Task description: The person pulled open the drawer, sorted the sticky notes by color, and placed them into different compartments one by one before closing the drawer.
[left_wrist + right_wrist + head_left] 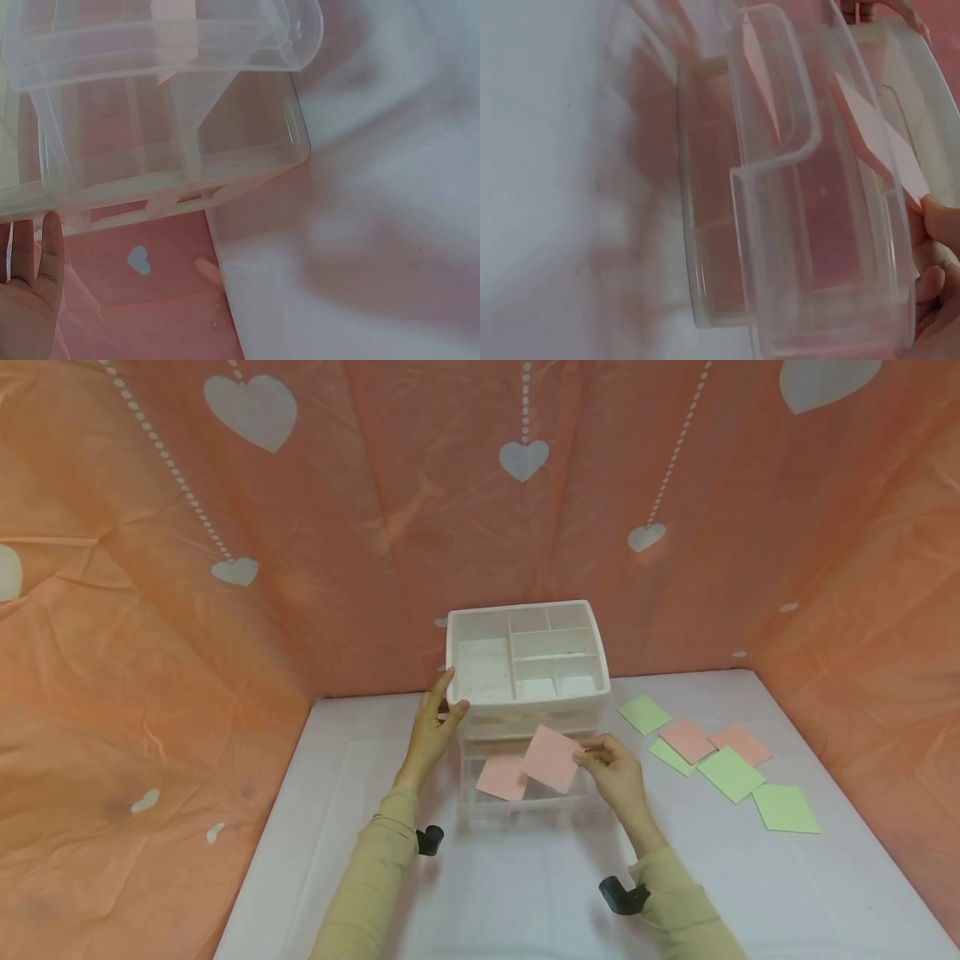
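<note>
A small white plastic drawer unit (480, 668) stands against the backdrop, its top split into compartments. One clear drawer (495, 803) is pulled out at the front, with a pink square sticky note (501, 778) inside. My right hand (617, 774) pinches another pink sticky note (551, 758) at its edge, over the open drawer. In the right wrist view, the held note (877, 139) tilts above the drawer's clear front wall (780, 161). My left hand (431, 727) rests against the unit's left side, thumb at the front corner; straight fingers (51, 259) touch the side in the left wrist view.
On the table's right lie several loose notes, among them a green note (731, 775) and a pink note (687, 742), some overlapping. White cloth covers the table (360, 760). An orange backdrop (405, 527) with white hearts encloses the back and sides.
</note>
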`<state>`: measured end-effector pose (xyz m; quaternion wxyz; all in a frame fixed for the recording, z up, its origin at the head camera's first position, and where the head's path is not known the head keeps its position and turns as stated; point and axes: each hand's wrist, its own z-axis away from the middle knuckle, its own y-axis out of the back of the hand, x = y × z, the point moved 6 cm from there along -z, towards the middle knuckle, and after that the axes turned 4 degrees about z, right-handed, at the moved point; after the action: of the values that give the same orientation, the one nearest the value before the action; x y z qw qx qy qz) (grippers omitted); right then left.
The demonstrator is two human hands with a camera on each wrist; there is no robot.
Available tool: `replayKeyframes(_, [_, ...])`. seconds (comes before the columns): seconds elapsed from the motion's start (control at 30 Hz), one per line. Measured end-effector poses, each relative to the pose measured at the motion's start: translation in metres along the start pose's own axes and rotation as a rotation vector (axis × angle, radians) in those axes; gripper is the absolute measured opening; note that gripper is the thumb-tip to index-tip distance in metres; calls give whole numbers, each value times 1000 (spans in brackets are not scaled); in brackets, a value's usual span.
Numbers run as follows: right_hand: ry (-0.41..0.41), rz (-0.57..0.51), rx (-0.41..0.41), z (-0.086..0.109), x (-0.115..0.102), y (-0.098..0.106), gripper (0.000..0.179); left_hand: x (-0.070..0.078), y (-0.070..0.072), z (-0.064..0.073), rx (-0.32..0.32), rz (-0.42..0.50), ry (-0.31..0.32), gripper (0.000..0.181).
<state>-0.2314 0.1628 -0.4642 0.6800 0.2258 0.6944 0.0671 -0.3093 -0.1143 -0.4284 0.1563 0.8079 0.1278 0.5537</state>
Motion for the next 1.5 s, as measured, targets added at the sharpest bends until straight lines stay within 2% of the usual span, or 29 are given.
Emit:
replayKeyframes(0.3, [154, 183, -9, -2, -8, -10, 15, -2, 0, -1, 1, 0, -8, 58])
replayKeyframes(0.47, [179, 256, -10, -3, -12, -11, 15, -2, 0, -1, 8, -3, -22, 58])
replayKeyframes(0.6, [215, 380, -17, -3, -17, -14, 17, -2, 0, -1, 6, 7, -25, 58])
replayKeyframes(0.7, [291, 491, -5, -1, -22, -19, 17, -3, -1, -1, 0, 9, -26, 58])
replayKeyframes(0.83, [390, 531, 5, 1, -28, -24, 14, -4, -1, -1, -7, 0, -24, 59])
replayKeyframes(0.93, [381, 518, -32, 0, -27, -29, 12, -4, -1, -1, -9, 5, -21, 59])
replayKeyframes(1.0, [345, 536, -74, -2, -24, -33, 13, -4, 0, -1, -8, 8, -23, 59])
replayKeyframes(1.17, [284, 635, -127, -6, -21, -39, 19, -3, 0, 0, -5, 9, -16, 60])
replayKeyframes(1.33, [260, 681, -105, -7, -17, -42, 21, -4, -1, -1, -7, 3, -14, 60])
replayKeyframes(1.5, [288, 705, -86, -6, -19, -42, 18, -5, -1, -1, -5, 4, -14, 59])
